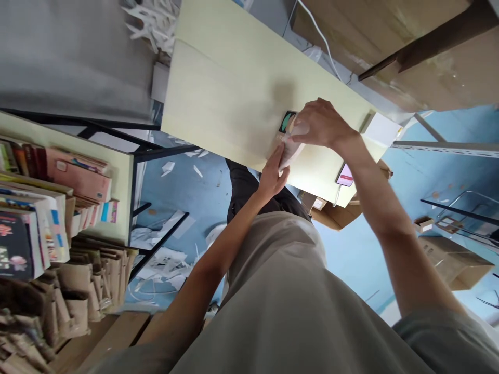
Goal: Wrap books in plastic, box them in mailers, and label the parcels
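Observation:
Over the pale table [218,88], my left hand [273,176] grips the near end of a small whitish packet [289,152], thumb and fingers on its sides. My right hand [322,124] is bent over the packet's far end, with its fingers closed there. Those fingers partly cover what they pinch, so I cannot make out whether it is the packet or something on it. A small dark picture with a green shape [287,121] shows just beyond the packet, beside my right fingertips. I cannot tell whether it belongs to the packet.
A phone [345,175] with a cable lies at the table's right end, near a white box [381,129]. Shelves with books [78,174] and folded cardboard [89,280] stand at left. Cardboard boxes [456,259] and paper scraps [167,267] lie on the blue floor.

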Motion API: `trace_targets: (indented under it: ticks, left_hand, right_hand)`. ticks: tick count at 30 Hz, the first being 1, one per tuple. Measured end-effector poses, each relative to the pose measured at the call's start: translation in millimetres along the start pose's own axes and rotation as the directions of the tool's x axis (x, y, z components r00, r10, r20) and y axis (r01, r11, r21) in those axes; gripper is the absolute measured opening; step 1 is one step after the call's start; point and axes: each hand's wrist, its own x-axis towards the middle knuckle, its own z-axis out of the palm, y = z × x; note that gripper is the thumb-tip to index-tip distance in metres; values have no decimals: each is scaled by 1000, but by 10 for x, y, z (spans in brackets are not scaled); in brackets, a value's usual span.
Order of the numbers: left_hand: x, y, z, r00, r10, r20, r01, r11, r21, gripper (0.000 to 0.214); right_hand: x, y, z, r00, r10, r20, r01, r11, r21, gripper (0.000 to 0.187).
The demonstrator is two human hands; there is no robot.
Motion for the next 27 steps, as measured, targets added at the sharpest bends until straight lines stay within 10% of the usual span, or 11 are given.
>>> trace_targets:
  ticks: [6,14,17,22,27]
  left_hand:
    - [-74,83,-177,952,-195,-234,148,968,-203,57]
    - [-103,-83,-377,798,-397,-453,387,914,-120,42]
    - [-26,-128,-458,733,-472,-489,454,876,-166,33]
    - [138,-145,-701,739,-538,-406,601,798,35,24]
    - [272,-126,-998,805,-580,-126,568,692,446,35]
  right_hand:
    - [358,31,-172,972,-58,229,95,983,-158,62]
    - [922,239,369,990,70,-120,-53,989,138,60]
    - [1060,156,580,990,91,-107,-90,996,10,58]
    - [1094,-282,738,966,253,50,-220,910,-351,52]
    - [1114,-535,844,901,432,-40,-416,836,-357,57]
